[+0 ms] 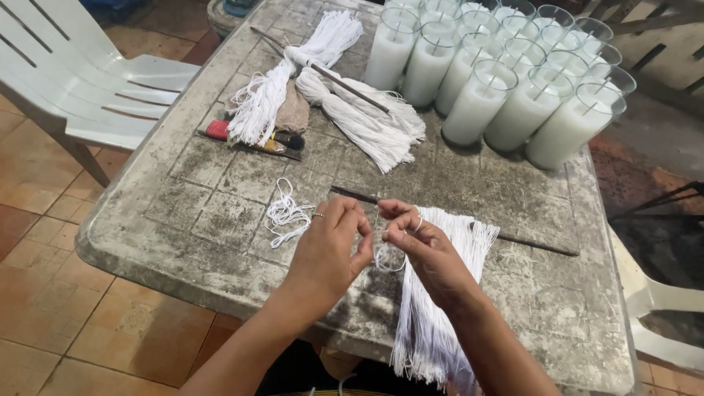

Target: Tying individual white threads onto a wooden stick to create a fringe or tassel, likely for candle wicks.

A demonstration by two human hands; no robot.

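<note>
Pinching white string, both hands, glass candles behind

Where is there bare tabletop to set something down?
Free: the near-left corner of the table, left of the loose string pile, and the right edge below the wax-filled glasses. Crowded: the far side, with string bundles and glasses.

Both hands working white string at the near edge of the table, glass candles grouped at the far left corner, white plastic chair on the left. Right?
Not quite: the head view shows the glass candles at the far right corner. The rest holds: left hand and right hand on white string, white plastic chair left.
</note>
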